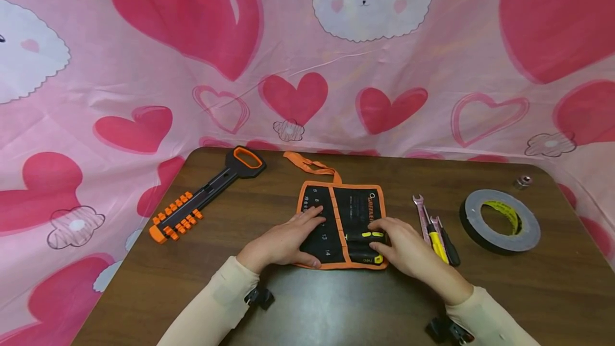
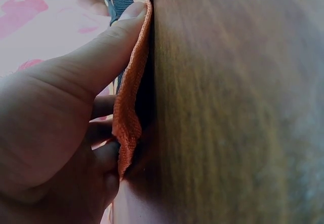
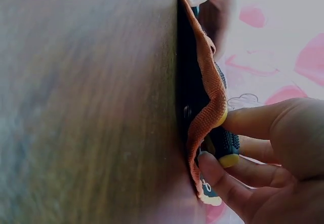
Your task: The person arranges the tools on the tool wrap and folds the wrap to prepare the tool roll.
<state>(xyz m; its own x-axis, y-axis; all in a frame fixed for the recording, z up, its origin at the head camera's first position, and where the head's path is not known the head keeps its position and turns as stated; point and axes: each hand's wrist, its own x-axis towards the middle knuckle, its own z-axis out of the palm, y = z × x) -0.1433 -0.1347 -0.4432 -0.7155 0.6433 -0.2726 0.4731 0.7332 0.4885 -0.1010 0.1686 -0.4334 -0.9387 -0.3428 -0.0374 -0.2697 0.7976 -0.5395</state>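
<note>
A black tool pouch (image 1: 356,208) with orange edging and an orange tie strap (image 1: 312,164) lies unrolled on the wooden table. White numbers mark its left half. My left hand (image 1: 288,236) rests there, fingers spread, with the thumb (image 2: 119,39) along the near orange border. Two black-and-yellow screwdriver handles lie sideways on the right half: an upper handle (image 1: 357,237) and a lower handle (image 1: 362,257). My right hand (image 1: 408,247) is at their ends, its fingers bent round a ribbed handle (image 3: 230,142) with yellow tips beside the pouch's right border.
To the left lies a black rail holder (image 1: 211,188) with orange clips and a looped grip. Right of my hand are a wrench (image 1: 420,212), a yellow screwdriver (image 1: 437,244) and a black screwdriver (image 1: 449,247). Farther right are a grey tape roll (image 1: 473,218) and a metal socket (image 1: 522,181).
</note>
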